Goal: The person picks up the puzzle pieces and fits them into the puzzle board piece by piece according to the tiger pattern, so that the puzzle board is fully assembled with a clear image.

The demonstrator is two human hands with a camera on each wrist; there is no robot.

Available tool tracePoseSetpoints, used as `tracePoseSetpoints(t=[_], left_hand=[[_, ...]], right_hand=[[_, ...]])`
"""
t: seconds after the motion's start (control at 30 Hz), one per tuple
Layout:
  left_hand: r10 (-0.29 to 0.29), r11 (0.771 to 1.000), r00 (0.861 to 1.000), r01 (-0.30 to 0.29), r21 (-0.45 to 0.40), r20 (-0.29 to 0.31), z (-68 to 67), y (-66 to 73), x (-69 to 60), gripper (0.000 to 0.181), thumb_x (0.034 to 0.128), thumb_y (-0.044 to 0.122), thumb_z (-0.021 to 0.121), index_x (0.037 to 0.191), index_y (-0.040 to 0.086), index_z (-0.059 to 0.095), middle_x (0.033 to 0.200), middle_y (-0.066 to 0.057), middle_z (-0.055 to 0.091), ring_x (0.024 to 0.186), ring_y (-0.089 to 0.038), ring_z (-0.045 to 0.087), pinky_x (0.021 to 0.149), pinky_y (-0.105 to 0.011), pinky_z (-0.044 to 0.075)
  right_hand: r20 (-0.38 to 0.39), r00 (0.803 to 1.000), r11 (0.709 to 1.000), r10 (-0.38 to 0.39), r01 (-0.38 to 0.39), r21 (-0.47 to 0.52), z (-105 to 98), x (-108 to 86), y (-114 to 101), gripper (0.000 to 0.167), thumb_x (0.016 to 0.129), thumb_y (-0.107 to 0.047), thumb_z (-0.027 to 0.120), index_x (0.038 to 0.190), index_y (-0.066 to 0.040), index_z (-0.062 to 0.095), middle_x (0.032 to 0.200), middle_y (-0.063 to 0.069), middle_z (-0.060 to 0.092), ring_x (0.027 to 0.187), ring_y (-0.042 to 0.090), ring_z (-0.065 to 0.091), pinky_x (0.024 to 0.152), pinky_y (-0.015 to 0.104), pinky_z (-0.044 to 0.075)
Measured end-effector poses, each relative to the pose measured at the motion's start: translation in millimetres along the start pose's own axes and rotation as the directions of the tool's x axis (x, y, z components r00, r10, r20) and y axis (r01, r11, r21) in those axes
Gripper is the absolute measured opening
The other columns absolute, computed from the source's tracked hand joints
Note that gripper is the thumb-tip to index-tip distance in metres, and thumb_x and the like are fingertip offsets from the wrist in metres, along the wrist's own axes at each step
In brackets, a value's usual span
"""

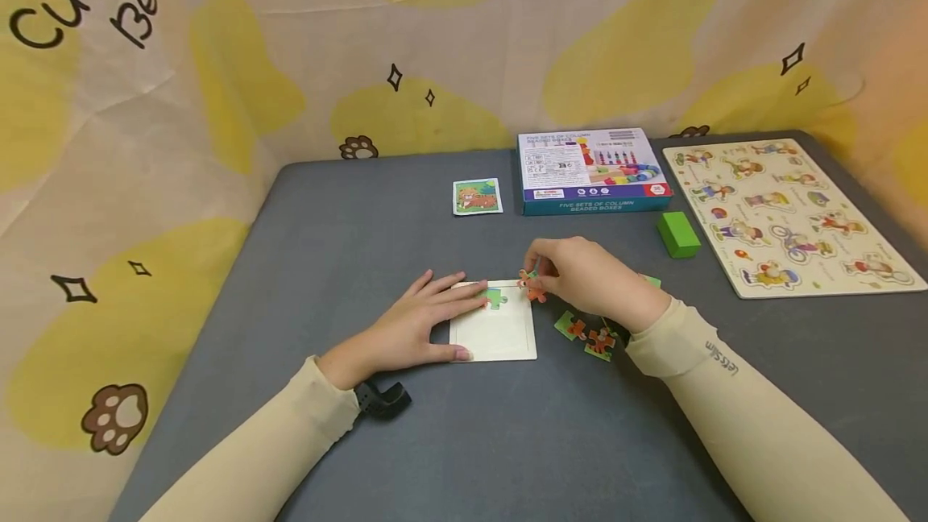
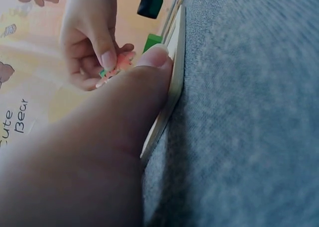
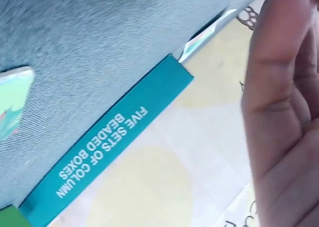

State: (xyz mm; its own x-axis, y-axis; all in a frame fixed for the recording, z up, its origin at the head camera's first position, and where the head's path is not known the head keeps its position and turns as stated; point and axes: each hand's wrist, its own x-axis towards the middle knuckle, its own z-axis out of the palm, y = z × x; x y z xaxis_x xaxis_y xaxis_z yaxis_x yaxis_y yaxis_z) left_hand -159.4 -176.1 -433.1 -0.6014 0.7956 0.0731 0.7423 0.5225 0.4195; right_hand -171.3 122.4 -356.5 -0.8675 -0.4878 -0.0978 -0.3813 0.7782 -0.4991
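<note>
The left hand (image 1: pixel 428 316) lies over the left side of a shallow white tray (image 1: pixel 500 341), fingers straight and spread, thumb on the lower left edge; it grips nothing. The right hand (image 1: pixel 583 272) pinches an orange puzzle piece (image 1: pixel 534 290) between thumb and fingers.

That piece is at the tray's upper right corner, overlapping the rim as seen from the head; whether it touches the rim, I cannot tell. From there the tray's bare inside lies to the left and nearer the person. A green piece (image 1: pixel 496 298) lies in the tray near its top edge, just left of the held one, with the left fingertips at its left side. The right hand is the nearer to the tray's right edge. The held piece is too knobbly and too covered to show a clear long axis.

Right of the tray, orange-and-green loose pieces (image 1: pixel 600 341) lie on the grey counter (image 1: pixel 362 232), partly under the right wrist. Farther out, a picture card (image 1: pixel 477 196) lies beyond the tray, a beaded-boxes carton (image 1: pixel 594 171) to its right, then a green block (image 1: pixel 677 234) and a large picture board (image 1: pixel 797 220) along the right side. A printed cloth (image 1: pixel 449 39) hangs behind.
</note>
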Motion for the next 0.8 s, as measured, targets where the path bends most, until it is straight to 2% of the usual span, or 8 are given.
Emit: tracePoseSetpoints(t=[0.1,0.27,0.47,0.63,0.8], left_hand=[[0.013,1.0,1.0,-0.013,0.009,-0.001,-0.2,1.2,-0.7,0.07,0.0993,0.047,0.071,0.161,0.027,0.045,0.167,0.012,0.035,0.159,-0.022,0.019,0.123,-0.063,0.005],[0.006,1.0,1.0,-0.006,0.02,0.013,-1.3,4.5,-0.8,0.065,0.1028,0.044,0.067,0.161,0.025,0.045,0.167,0.008,0.037,0.159,-0.022,0.019,0.123,-0.062,0.004],[-0.009,1.0,1.0,0.009,0.001,0.008,-0.5,3.9,-1.0,0.069,0.102,0.046,0.068,0.162,0.024,0.043,0.169,0.007,0.033,0.158,-0.021,0.019,0.124,-0.06,0.003],[-0.032,0.993,0.998,0.026,-0.112,-0.058,1.2,-0.3,1.4,0.076,0.0965,0.038,0.078,0.161,0.015,0.045,0.167,0.002,0.036,0.156,-0.021,0.027,0.124,-0.058,0.006],[-0.092,0.981,0.981,0.059,-0.185,-0.172,2.3,-5.9,1.9,0.054,0.0983,0.024,0.077,0.148,0.009,0.06,0.154,-0.003,0.054,0.148,-0.025,0.04,0.123,-0.052,0.022]], right_hand=[[0.002,1.0,0.998,0.007,-0.007,0.068,1.2,-0.9,-3.9,0.017,0.097,-0.007,0.076,0.11,-0.011,0.066,0.086,0.001,0.067,0.071,0.018,0.06,0.067,0.035,0.051],[0.036,0.999,0.99,-0.009,0.004,0.142,5.7,-2.7,-9.4,0.017,0.093,-0.009,0.082,0.105,-0.011,0.07,0.088,0.001,0.068,0.075,0.017,0.063,0.069,0.033,0.054],[0.056,0.995,0.991,-0.079,0.073,0.109,16.2,-0.6,-11.1,0.024,0.088,-0.006,0.086,0.107,-0.009,0.07,0.091,0.0,0.068,0.08,0.017,0.062,0.072,0.031,0.054],[0.039,0.993,0.992,-0.112,0.109,0.067,21.0,1.1,-10.0,0.027,0.086,-0.004,0.087,0.107,-0.008,0.07,0.089,0.0,0.068,0.077,0.016,0.061,0.072,0.032,0.054],[0.02,0.994,0.99,-0.105,0.102,0.099,26.5,3.6,-12.2,0.027,0.086,-0.008,0.088,0.108,-0.009,0.072,0.087,-0.004,0.069,0.078,0.012,0.064,0.075,0.033,0.055]])
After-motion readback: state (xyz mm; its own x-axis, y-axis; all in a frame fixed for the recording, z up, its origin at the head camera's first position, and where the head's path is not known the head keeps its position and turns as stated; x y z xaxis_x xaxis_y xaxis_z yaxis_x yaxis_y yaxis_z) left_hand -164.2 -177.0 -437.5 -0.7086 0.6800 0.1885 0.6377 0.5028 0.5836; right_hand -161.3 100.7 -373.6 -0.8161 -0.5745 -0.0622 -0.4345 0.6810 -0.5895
